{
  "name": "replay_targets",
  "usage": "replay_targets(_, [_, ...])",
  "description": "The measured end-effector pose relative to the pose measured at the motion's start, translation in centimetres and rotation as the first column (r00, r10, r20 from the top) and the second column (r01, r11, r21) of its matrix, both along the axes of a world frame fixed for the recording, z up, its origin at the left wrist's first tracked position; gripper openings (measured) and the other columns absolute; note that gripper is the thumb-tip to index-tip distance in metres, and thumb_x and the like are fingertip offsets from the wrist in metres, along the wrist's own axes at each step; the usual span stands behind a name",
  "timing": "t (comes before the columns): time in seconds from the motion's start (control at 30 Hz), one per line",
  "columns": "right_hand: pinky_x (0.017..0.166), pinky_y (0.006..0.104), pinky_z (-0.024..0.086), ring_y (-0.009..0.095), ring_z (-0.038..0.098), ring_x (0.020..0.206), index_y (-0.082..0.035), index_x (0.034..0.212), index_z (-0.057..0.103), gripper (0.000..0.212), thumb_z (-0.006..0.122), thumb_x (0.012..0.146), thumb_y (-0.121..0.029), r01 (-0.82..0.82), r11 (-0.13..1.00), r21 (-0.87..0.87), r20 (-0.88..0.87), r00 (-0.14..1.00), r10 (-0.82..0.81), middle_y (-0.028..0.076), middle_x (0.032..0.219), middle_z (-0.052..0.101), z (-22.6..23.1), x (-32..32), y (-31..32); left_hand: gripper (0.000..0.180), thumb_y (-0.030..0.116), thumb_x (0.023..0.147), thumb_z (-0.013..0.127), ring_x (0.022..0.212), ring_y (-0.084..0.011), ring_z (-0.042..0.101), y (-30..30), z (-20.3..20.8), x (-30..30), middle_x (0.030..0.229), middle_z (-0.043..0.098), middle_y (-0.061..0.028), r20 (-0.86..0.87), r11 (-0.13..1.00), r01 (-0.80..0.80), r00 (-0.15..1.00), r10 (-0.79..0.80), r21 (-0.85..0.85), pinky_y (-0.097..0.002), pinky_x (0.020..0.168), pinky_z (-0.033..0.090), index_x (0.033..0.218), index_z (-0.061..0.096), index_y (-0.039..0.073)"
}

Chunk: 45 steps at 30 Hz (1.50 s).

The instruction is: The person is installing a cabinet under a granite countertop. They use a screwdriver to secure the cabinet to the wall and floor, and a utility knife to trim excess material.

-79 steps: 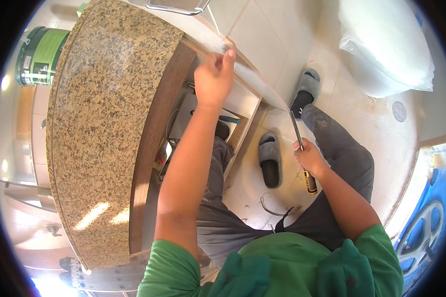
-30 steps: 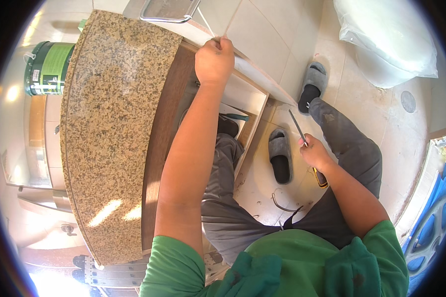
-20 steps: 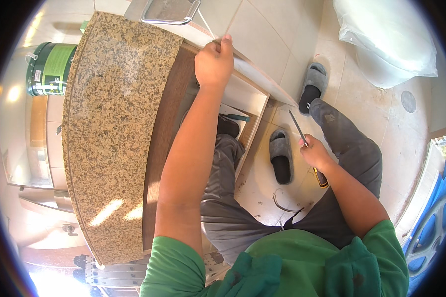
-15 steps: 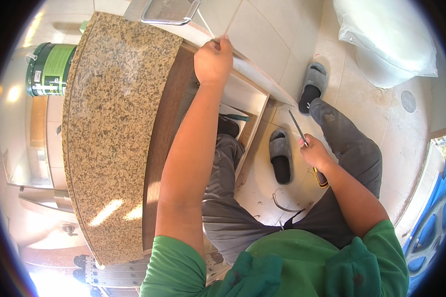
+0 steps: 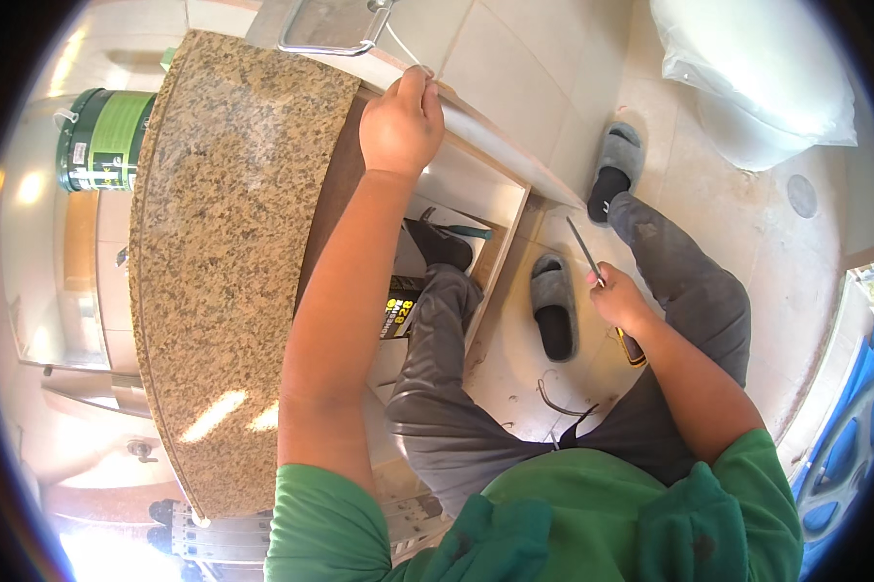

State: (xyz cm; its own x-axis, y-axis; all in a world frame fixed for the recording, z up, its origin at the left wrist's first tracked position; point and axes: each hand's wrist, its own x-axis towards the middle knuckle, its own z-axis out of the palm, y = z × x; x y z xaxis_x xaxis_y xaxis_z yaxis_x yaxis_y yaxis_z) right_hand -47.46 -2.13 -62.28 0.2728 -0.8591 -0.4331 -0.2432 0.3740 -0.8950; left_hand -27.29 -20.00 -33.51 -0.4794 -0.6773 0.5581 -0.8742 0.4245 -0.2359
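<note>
My left hand [image 5: 403, 124] is closed at the top edge of a pale panel [image 5: 500, 145], beyond the speckled brown stone counter [image 5: 233, 184]. Its fingertips are pinched together where a thin white cord [image 5: 398, 44] ends; what sits between them is hidden. Over the floor between my legs, my right hand [image 5: 619, 299] grips a slim tool by its middle. That tool has a narrow dark metal blade [image 5: 583, 244] pointing away from me and a black-and-yellow handle [image 5: 631, 347] behind the hand.
A teal-handled tool [image 5: 468, 232] and a dark can [image 5: 400, 306] are inside the cabinet opening by my left leg. One loose grey slipper [image 5: 553, 301] lies on the tiles. A metal-rimmed fixture [image 5: 330, 47], plastic-wrapped white object [image 5: 762, 78] and green bucket [image 5: 107, 141] stand around.
My left hand and forearm have shifted slightly to the left, uncovering the dark can under the counter. The right hand with its tool has barely moved.
</note>
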Motion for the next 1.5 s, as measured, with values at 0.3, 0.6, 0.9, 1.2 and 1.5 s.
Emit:
replay_targets(0.3, [0.082,0.0428,0.050,0.042,0.066,0.096,-0.003,0.109,0.058,0.024,0.052,0.088,-0.010,-0.010,1.000,0.004,-0.028,1.000,0.010,0.026,0.101,0.067,0.7,-0.3,-0.2,0.014,0.018,0.094,0.057,0.076,-0.0360,0.070,-1.1,1.5,0.5,0.091,0.074,-0.0119,0.213,0.991,-0.049,0.977,0.022,0.126,-0.0470,0.071,0.056,0.105,0.064,0.014])
replay_targets(0.6, [0.082,0.0419,0.050,0.040,0.067,0.096,-0.003,0.108,0.058,0.023,0.052,0.088,-0.010,0.002,1.000,0.012,-0.004,1.000,-0.001,0.025,0.101,0.068,0.6,-0.3,0.0,0.012,0.014,0.092,0.055,0.076,-0.0357,0.070,-1.1,1.9,-0.1,0.088,0.073,-0.0125,0.302,0.985,-0.119,0.950,0.076,0.127,-0.0467,0.071,0.056,0.100,0.063,0.013])
replay_targets(0.9, [0.066,0.0375,0.047,0.026,0.062,0.070,-0.003,0.107,0.057,0.020,0.053,0.089,-0.009,0.021,0.996,-0.086,-0.010,1.000,-0.022,0.015,0.079,0.063,-1.6,0.2,0.0,0.014,0.016,0.094,0.054,0.077,-0.0369,0.070,-0.8,2.1,-0.7,0.086,0.073,-0.0133,0.240,0.951,-0.233,0.953,0.182,0.202,-0.0478,0.071,0.055,0.107,0.061,0.015])
replay_targets(1.2, [0.067,0.0391,0.048,0.029,0.064,0.072,-0.003,0.108,0.057,0.021,0.053,0.089,-0.009,0.016,0.995,-0.102,-0.043,0.999,-0.020,0.017,0.083,0.065,-1.3,0.1,0.0,0.015,0.014,0.092,0.056,0.077,-0.0367,0.070,-0.8,2.2,-0.5,0.087,0.073,-0.0129,0.326,0.974,-0.166,0.939,0.109,0.153,-0.0472,0.070,0.056,0.105,0.063,0.016])
replay_targets(1.5, [0.069,0.0399,0.049,0.031,0.065,0.074,-0.003,0.108,0.058,0.020,0.054,0.089,-0.009,0.021,0.994,-0.112,-0.032,0.999,-0.025,0.018,0.083,0.065,-1.0,0.0,-0.1,0.016,0.014,0.093,0.053,0.078,-0.0389,0.070,-0.5,2.6,-0.9,0.084,0.072,-0.0169,0.300,0.949,-0.236,0.939,0.168,0.210,-0.0496,0.071,0.055,0.109,0.057,0.014])
